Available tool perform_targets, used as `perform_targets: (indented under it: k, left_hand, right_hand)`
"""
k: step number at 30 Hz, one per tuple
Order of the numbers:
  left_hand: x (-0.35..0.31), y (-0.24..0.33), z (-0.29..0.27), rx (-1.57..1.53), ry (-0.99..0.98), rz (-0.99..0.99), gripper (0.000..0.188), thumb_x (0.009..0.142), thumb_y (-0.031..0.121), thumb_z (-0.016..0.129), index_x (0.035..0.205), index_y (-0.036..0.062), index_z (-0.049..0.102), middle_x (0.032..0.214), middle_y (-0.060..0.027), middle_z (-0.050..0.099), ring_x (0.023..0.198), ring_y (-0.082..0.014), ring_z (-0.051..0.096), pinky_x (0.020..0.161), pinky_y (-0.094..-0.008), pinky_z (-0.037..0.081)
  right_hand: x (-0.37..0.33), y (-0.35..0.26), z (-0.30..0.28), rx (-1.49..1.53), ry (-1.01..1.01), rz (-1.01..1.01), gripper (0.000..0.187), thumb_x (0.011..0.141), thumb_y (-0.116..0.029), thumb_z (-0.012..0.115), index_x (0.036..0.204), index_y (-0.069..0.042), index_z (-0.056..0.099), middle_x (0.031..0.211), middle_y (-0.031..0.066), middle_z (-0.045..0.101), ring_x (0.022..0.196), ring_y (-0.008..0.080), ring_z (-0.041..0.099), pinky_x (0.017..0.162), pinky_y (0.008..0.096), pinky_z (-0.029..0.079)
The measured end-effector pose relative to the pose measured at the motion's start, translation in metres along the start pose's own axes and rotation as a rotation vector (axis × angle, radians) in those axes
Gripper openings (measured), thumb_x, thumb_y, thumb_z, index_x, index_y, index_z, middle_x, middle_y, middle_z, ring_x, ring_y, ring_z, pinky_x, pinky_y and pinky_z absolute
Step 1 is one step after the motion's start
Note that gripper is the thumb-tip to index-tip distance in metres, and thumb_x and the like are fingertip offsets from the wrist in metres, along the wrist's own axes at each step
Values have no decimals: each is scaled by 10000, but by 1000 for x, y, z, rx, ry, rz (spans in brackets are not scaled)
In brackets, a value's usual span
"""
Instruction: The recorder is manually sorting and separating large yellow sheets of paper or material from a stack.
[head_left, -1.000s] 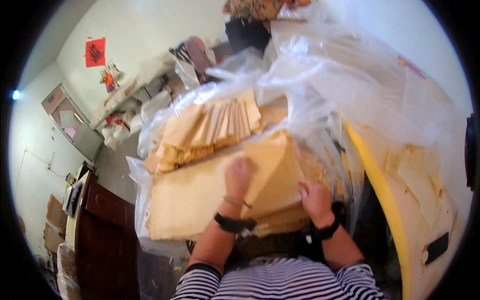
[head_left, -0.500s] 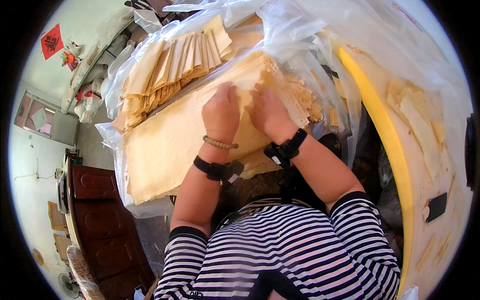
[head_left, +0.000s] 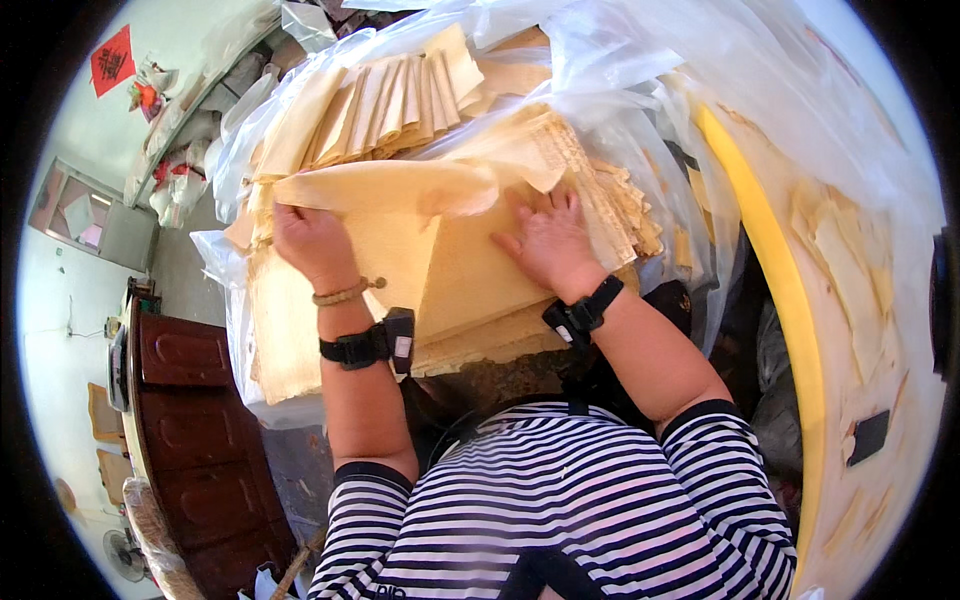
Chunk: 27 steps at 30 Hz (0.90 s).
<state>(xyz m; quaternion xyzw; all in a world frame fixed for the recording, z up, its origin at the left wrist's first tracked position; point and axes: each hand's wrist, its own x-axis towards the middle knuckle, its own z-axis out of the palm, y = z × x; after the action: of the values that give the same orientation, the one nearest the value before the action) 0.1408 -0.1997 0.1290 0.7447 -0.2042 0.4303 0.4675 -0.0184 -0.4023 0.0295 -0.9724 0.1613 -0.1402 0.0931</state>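
Observation:
A broad stack of thin yellowish sheets [head_left: 300, 345] lies in front of me on clear plastic. My left hand [head_left: 313, 243], closed, pinches the edge of a thin yellowish sheet [head_left: 390, 187] at its left end. That sheet is lifted off the pile there, curling and sagging between my hands. My right hand [head_left: 552, 240] rests palm down towards the stack's right end, fingers spread, touching the sheets there. Just beyond the stack sits a bundle of folded yellowish strips [head_left: 390, 105], fanned out in a row.
Clear plastic sheeting [head_left: 640, 60] drapes around the pile. Ragged sheet edges [head_left: 625, 200] jut out at its right. A yellow-edged board [head_left: 765, 240] runs along my right, bearing sheet scraps and a dark flat object [head_left: 867, 438]. A dark red wooden cabinet [head_left: 200, 430] stands at left.
My left hand has swung left from the middle, pulling the sheet's edge up and across. My right hand has shifted slightly right, and its fingers have spread.

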Motion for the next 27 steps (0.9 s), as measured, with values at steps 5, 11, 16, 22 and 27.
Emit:
perform_targets:
  k: [5,11,16,22,27]
  left_hand:
    - [32,-28,-39,120,73,-66,207,1005,150,545,1015,45,723,910,-104,735,824,-217,697,745,-332,536]
    - [52,-83,-68,-147,60,-308,255,1031,143,508,1091,-35,680,1032,-101,704,896,-192,669,782,-330,558]
    - [79,-103,-89,-420,208,-504,254,1040,134,489,1071,-54,656,1018,-85,687,848,-172,658,743,-317,557]
    - [93,-73,-84,-372,53,-388,286,994,104,474,1167,-15,668,1029,-65,689,848,-148,649,704,-285,539]
    - [35,69,-63,-698,-593,23,275,942,38,528,1167,41,686,1024,-90,737,794,-126,673,701,-277,548]
  right_hand:
    - [-1,0,-16,21,-95,-14,678,970,-541,490,1457,-69,468,1318,214,613,1316,382,483,1169,579,214]
    - [-5,3,-8,117,46,-74,667,944,-496,571,1445,-66,473,1215,222,664,1247,404,527,1153,554,245]
    - [1,12,0,-36,52,-105,704,945,-575,521,1444,-80,501,1245,220,640,1265,413,510,1157,568,248]
    - [-14,-26,-33,-3,153,-205,589,902,-404,672,1357,-44,569,1309,195,596,1253,385,511,1107,506,348]
    - [-50,-98,-61,715,-325,-215,502,928,-402,670,1224,1,631,1295,183,606,1191,334,580,988,418,479]
